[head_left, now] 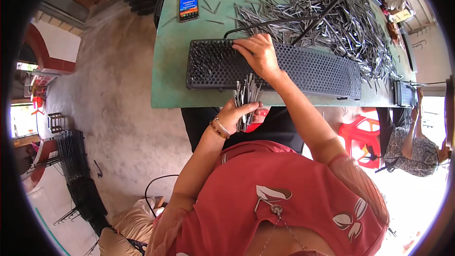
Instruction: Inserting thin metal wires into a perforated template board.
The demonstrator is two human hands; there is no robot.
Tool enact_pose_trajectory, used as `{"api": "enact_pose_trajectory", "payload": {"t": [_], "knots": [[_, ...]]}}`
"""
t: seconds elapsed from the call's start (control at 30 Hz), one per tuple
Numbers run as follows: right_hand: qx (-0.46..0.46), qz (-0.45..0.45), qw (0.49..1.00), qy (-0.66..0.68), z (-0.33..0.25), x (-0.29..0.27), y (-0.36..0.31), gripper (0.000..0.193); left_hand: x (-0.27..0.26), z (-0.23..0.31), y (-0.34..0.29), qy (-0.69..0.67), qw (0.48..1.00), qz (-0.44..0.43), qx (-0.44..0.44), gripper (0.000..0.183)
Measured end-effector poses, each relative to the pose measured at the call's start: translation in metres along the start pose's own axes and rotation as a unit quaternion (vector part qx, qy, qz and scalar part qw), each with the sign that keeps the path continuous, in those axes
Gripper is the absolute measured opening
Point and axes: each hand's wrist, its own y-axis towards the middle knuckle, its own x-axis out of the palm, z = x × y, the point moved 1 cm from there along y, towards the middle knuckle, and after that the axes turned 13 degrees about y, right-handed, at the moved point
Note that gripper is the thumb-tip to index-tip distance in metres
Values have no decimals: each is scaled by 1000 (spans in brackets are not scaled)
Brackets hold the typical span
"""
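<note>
My left hand [232, 115] is closed round a bundle of thin grey metal strips [247, 90], held upright just in front of the table's near edge. A long black rack [317, 70] pierced with rows of round holes lies along that edge. Many holes at its left end have dark strip ends [208, 59] standing in them; farther right the holes look bare. Over the boundary between these parts, my right hand [260, 57] is closed with its fingertips pinched down at the rack's top. Whatever sits between those fingertips is too small to make out.
A large heap of loose strips [350, 28] covers the green table [170, 73] behind the rack. A black rod frame [327, 12] rises over it. A phone [188, 5] lies at the left. Another person [412, 151] sits at the right near a red stool [360, 137].
</note>
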Motion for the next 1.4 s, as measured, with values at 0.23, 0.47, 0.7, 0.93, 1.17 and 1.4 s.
{"api": "enact_pose_trajectory", "payload": {"t": [0.23, 0.47, 0.7, 0.93, 1.17, 1.4], "knots": [[-36, -40, 997, -51, -6, 1, -2, 16, -11, -6, 6, 14, 999, 37, 1, 19], [256, -79, 947, 178, -28, -59, -19, 21, -5, -6, 5, -12, 998, 59, 37, 24], [462, -100, 800, 370, -28, -68, -59, 25, 12, -3, 12, 15, 997, 63, 48, 23], [439, 45, 836, 325, -16, -84, -40, 23, 15, -5, 18, -16, 997, 68, 21, 22], [260, 149, 940, 161, 10, -68, -16, 14, 24, -3, 19, -15, 996, 87, -15, 19], [140, 88, 983, 83, 30, -52, -23, 13, 25, -1, 16, -15, 997, 74, -11, 20]]}}
